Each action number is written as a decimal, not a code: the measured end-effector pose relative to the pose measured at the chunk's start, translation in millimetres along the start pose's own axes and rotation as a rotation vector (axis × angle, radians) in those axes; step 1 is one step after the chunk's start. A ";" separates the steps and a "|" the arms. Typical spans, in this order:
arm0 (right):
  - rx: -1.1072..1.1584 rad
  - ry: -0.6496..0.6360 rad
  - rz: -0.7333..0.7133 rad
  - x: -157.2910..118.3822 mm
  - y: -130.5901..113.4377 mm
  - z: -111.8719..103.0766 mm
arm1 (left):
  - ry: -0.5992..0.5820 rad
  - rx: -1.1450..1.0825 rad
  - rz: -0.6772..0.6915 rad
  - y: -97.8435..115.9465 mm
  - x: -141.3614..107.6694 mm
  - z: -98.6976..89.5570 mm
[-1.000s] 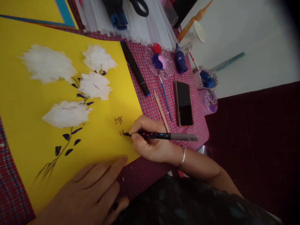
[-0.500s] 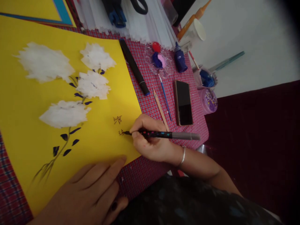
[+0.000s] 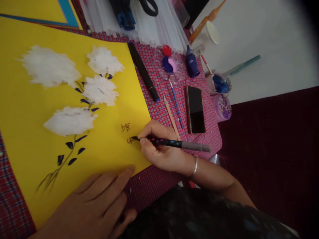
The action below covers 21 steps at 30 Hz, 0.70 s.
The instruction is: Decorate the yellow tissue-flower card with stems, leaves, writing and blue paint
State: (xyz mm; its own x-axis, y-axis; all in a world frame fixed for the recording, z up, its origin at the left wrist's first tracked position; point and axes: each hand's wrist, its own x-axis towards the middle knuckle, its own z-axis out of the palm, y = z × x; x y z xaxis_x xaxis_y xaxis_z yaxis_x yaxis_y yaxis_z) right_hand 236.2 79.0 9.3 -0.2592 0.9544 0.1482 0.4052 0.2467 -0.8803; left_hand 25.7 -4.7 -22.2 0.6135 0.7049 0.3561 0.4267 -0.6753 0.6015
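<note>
My right hand (image 3: 160,146) grips a black patterned felt-tip pen (image 3: 171,142) with a grey end. Its tip is at or just above the yellow paper (image 3: 112,156), beside two small dark handwritten characters (image 3: 127,132). Flat on the paper's near edge lies my left hand (image 3: 99,199), fingers stretched out and holding nothing. White layered paper flowers (image 3: 69,121) stand on the sheet, along a painted stem (image 3: 67,157) with dark blue leaves.
Right of the paper lie a black marker (image 3: 143,71), a pencil (image 3: 171,116), a thin blue paintbrush (image 3: 175,103) and a phone (image 3: 195,109). Farther back are a clear paint palette (image 3: 169,63), a purple paint bottle (image 3: 191,63), stacked white pleated paper (image 3: 154,30) and a blue-black stapler-like tool (image 3: 124,15).
The pen tip has shifted slightly up the sheet and its grey end has dipped a little. The second character shows more strokes. My left hand stays in place.
</note>
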 end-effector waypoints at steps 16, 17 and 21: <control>0.229 0.092 0.080 -36.5 -5.9 -3.1 | -0.029 0.191 0.119 16.3 0.4 3.9; 0.192 0.089 0.042 -35.9 -5.2 -1.4 | -0.027 0.181 0.106 18.8 -2.8 5.9; 0.063 0.091 -0.090 -33.6 -3.9 4.2 | -0.024 0.151 0.104 20.1 -7.7 8.4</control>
State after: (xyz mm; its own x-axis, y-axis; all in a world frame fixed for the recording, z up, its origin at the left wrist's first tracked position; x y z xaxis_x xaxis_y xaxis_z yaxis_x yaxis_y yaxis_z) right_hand 239.6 45.3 5.8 -0.2105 0.9408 0.2656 0.3271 0.3238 -0.8878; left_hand 35.2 -25.5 -18.9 0.6743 0.6254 0.3927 0.4539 -0.7705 0.4476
